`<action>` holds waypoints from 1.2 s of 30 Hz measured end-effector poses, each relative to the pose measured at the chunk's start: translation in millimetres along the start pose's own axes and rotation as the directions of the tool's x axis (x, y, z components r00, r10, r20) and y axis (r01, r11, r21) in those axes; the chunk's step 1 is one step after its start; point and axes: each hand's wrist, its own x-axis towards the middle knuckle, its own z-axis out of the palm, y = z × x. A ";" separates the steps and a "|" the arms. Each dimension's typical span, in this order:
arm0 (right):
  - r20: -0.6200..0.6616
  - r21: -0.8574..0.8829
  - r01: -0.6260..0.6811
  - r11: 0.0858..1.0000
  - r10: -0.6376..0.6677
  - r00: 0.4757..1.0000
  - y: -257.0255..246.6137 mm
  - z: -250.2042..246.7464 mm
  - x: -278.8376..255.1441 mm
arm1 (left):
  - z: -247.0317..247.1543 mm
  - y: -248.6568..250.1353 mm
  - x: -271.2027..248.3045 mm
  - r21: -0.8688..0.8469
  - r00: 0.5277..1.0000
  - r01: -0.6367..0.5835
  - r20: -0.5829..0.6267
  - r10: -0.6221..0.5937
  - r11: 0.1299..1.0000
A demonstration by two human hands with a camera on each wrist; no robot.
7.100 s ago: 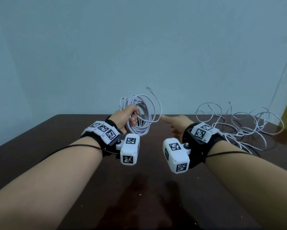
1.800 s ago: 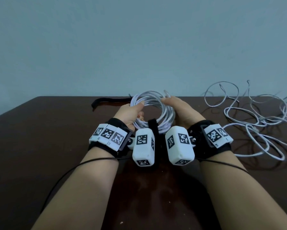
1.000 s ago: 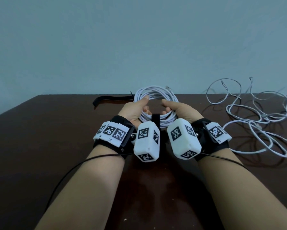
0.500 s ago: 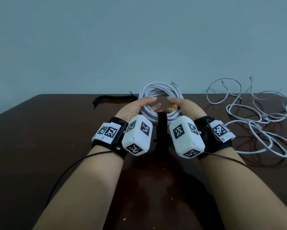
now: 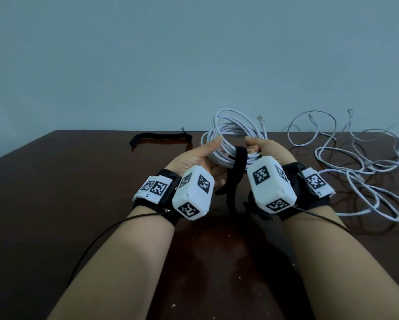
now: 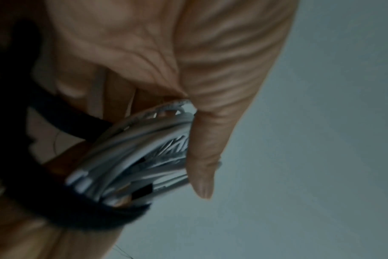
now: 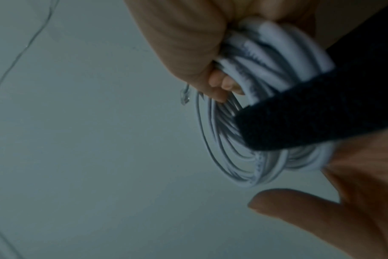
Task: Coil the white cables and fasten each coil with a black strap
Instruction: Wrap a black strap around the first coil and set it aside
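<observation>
Both hands grip the coil (image 5: 231, 144): left (image 5: 194, 158), right (image 5: 266, 150). If either grip eases, loops could spring apart and the loose strap (image 5: 236, 172) slide off.

Two black straps (image 5: 236, 167) (image 5: 159, 136), one coiled white cable (image 5: 231, 130), one loose cable tangle (image 5: 355, 162), two hands (image 5: 194, 158) (image 5: 266, 150).

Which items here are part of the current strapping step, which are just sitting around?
In use:
- coiled white cable, held by left hand and right hand
- black strap looped over the coil

Idle for now:
- spare black strap on the table
- loose white cable, uncoiled, on the right
</observation>
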 end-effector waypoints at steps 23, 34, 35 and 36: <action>-0.060 -0.244 0.269 0.932 -0.291 0.955 9.3 4.2 7.4 | 2.1 8.2 2.2 0.136 0.981 0.091 -0.183 -0.066 0.987; 0.040 -0.228 0.163 0.960 -0.158 0.987 7.6 3.9 -11.2 | 6.6 10.7 0.8 0.070 0.970 0.071 -0.236 -0.053 0.995; 0.102 -0.189 0.095 0.977 -0.077 0.992 7.4 2.1 -13.2 | 8.0 11.0 -0.8 0.045 0.969 0.075 -0.240 -0.062 0.996; 0.174 -0.196 0.033 0.980 0.002 0.985 7.7 -0.2 -13.5 | 8.0 11.7 -0.8 0.021 0.966 0.076 -0.250 -0.068 0.997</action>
